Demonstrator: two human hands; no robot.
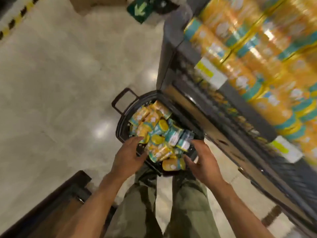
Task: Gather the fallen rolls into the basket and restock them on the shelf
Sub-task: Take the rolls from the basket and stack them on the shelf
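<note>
- Basket [120, 124], black, stands on the glossy tiled floor [60, 83], its handle [122, 100] folded out at the far-left end.
- Rolls [157, 134] in orange and teal wrappers fill the basket in a loose heap, lying at all angles.
- One more roll [173, 164] lies at the basket's near end, between the two hands; blur hides whether it sits inside the rim.
- Left hand [128, 155] hovers over the basket's near-left rim, fingers straight and thumb spread, gripping nothing; its fingertips reach a roll in the heap.
- Right hand [204, 162] hovers at the basket's near-right rim, fingers loosely extended, holding nothing.
- Shelf [240, 103] runs along the basket's right side, its top level stacked with matching orange packs [257, 48] and fronted by price tags [211, 73].
- Olive trousers [137, 203] show just nearer than the basket.
</note>
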